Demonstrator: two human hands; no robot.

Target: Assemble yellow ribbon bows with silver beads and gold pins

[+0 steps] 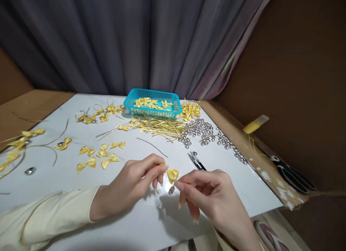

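Observation:
My left hand (144,177) pinches the left end of a small yellow satin ribbon bow (173,175) above the white board (129,222). The thumb and index fingertip of my right hand (207,193) close at the bow's right loop, other fingers curled loosely below. Just under the bow is a silvery oval gem (171,190); I cannot tell whether it hangs from the bow or lies on the board. Dark tweezers (196,161) rest beyond my right hand, partly hidden by it. Several loose yellow bows (102,150) lie left of my hands.
A blue basket (132,107) holds more bows. In front lie gold wire ties (164,126); silvery gems (200,130) spread rightward. Bows with wires (13,153) sit at far left. Black-handled scissors (290,175) and a yellow-filled tube (255,124) lie along the right edge.

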